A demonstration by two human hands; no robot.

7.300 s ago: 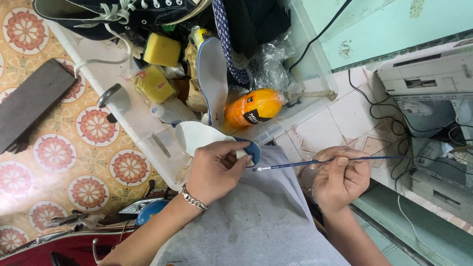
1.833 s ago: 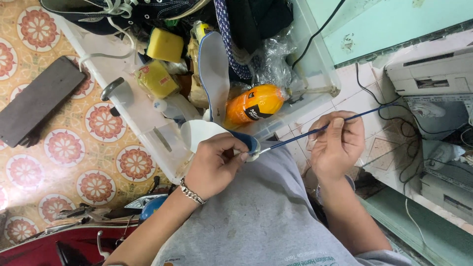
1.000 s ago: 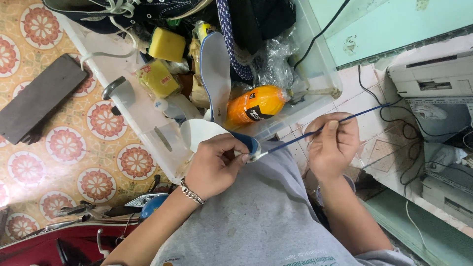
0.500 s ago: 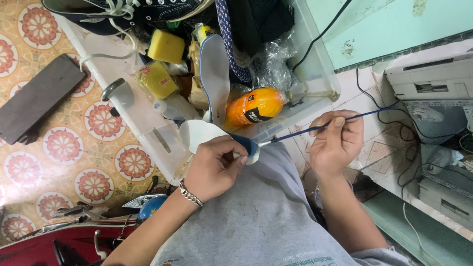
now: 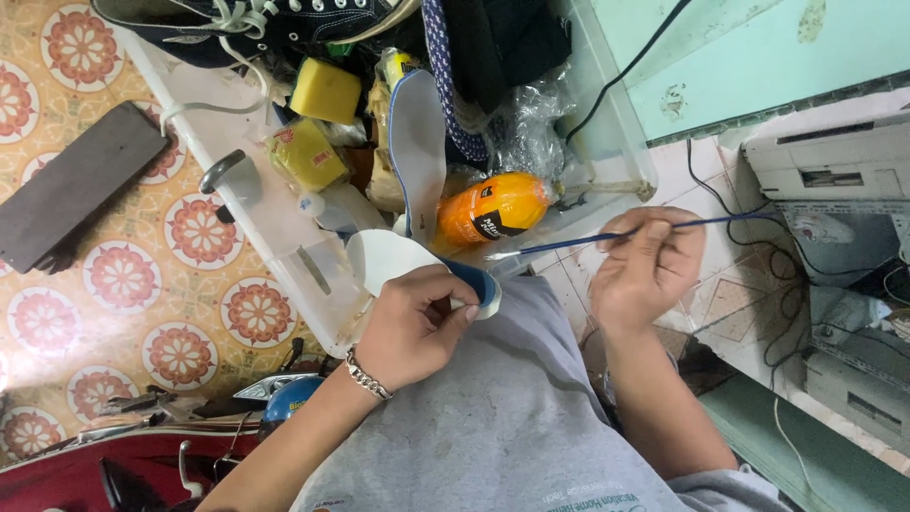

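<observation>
My left hand [image 5: 414, 324] grips a white shoe insole [image 5: 383, 256] with a blue edge, held over my lap. My right hand [image 5: 646, 267] pinches a thin blue-handled brush [image 5: 607, 236], its pale tip pointing left and hanging just above the insole's blue heel end. A metal bracelet [image 5: 366, 374] sits on my left wrist. My grey shirt [image 5: 502, 417] fills the foreground.
A clear plastic bin [image 5: 284, 237] ahead holds yellow sponges [image 5: 325, 90], another insole [image 5: 420, 152], an orange bottle [image 5: 489, 207], dark sneakers [image 5: 256, 24] and plastic bags. A dark board [image 5: 76, 185] lies on the patterned tile floor. Grey machines and cables [image 5: 834, 190] stand at right.
The brush tip has lifted off the insole and drawn back to the right. My left hand keeps the insole in about the same place.
</observation>
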